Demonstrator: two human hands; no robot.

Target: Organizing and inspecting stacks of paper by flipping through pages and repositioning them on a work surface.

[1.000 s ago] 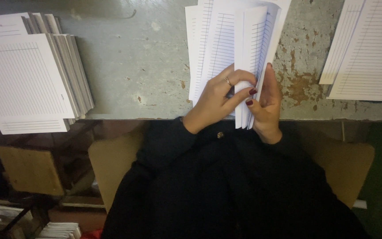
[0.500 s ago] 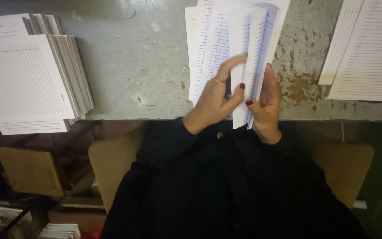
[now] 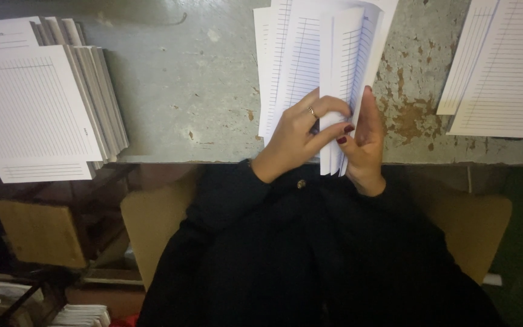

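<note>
The left hand (image 3: pixel 298 136) and right hand (image 3: pixel 364 142) pinch a folded bundle of lined sheets (image 3: pixel 343 66) at the near edge of the worn grey bench (image 3: pixel 189 85). A stack of lined pads (image 3: pixel 37 103) lies far left; more lined sheets (image 3: pixel 503 66) lie right.

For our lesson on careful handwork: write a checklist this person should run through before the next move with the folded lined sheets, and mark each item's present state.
1. Both hands on the folded lined sheets: ok; the left hand and right hand hold the near end.
2. Left fingers curled over the fold: ok.
3. Sheet edges aligned inside the fold: cannot tell, hands cover them.
4. Flat sheets underneath lying on the table: ok.
5. Stack of pads on the left apart from the hands: ok.
6. Lined stack on the right untouched: ok.
</note>
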